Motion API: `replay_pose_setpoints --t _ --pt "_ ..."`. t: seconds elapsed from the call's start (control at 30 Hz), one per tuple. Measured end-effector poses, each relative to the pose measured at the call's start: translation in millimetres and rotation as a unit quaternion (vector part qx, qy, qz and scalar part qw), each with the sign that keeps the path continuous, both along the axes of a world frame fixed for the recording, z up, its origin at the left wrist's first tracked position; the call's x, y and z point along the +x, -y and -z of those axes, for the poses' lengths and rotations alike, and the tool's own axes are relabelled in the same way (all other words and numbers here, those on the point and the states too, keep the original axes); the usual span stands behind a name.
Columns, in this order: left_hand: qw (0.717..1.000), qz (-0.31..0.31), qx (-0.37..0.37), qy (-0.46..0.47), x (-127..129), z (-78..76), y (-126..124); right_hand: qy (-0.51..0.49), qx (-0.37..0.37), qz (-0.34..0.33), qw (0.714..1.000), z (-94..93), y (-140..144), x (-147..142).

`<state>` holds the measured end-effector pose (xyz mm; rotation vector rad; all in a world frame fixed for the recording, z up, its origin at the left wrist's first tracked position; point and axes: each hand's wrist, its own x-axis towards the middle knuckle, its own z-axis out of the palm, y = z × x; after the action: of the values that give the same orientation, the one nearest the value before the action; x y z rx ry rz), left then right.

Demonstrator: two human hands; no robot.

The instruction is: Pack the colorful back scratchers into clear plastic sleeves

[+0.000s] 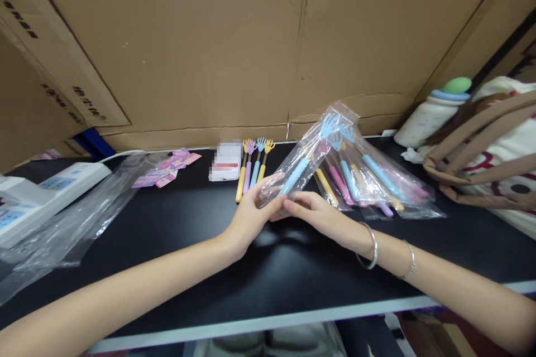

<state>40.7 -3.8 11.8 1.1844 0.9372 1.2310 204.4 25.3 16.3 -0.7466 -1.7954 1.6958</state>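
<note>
A light-blue back scratcher (295, 174) in a clear plastic sleeve (312, 148) is held up at a slant, its hand-shaped head toward the upper right. My left hand (256, 203) is closed round the lower end of the sleeve. From the right, my right hand (309, 206) pinches the same bottom end, thumbs close together. Behind and to the right lies a pile of bagged back scratchers (377, 178) in blue, pink, yellow and purple. Several unwrapped back scratchers (253, 170) lie side by side beyond my left hand.
Left on the black table (180, 256) are a white power strip (62, 192), empty clear plastic sleeves (96, 217) and pink-purple cards (167, 168). A white card-like item (226, 162) lies near the cardboard wall (201, 56). At right stand a bottle (431, 120) and a bag (502, 150).
</note>
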Motion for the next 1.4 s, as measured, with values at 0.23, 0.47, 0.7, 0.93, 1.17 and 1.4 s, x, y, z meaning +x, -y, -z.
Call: replay_pose_setpoints --t 0.23,0.47,0.7,0.93,1.17,1.4 --pt "1.0 0.011 0.005 -0.023 -1.7 2.1 0.8 0.003 0.002 0.01 1.0 4.1 -4.1 1.0" --pt "0.996 0.048 0.049 -0.061 -8.1 7.7 -3.4 0.093 0.091 0.031 0.991 3.6 -5.3 4.6" --pt "0.969 0.089 0.091 -0.213 -27.7 0.7 -5.4 0.213 0.186 0.045 0.958 -3.2 1.3 9.1" --pt "0.873 0.034 0.158 -0.46 -34.4 1.2 -5.8 0.286 0.276 0.048 0.916 -3.5 -6.8 11.1" --pt "0.827 0.038 0.197 -0.526 -24.1 2.6 -8.9 0.355 0.285 0.055 0.889 -3.9 -15.3 16.9" --pt "0.807 0.028 0.233 -0.542 -18.6 4.7 -16.4 0.43 0.351 0.092 0.826 -7.2 -13.1 18.4"
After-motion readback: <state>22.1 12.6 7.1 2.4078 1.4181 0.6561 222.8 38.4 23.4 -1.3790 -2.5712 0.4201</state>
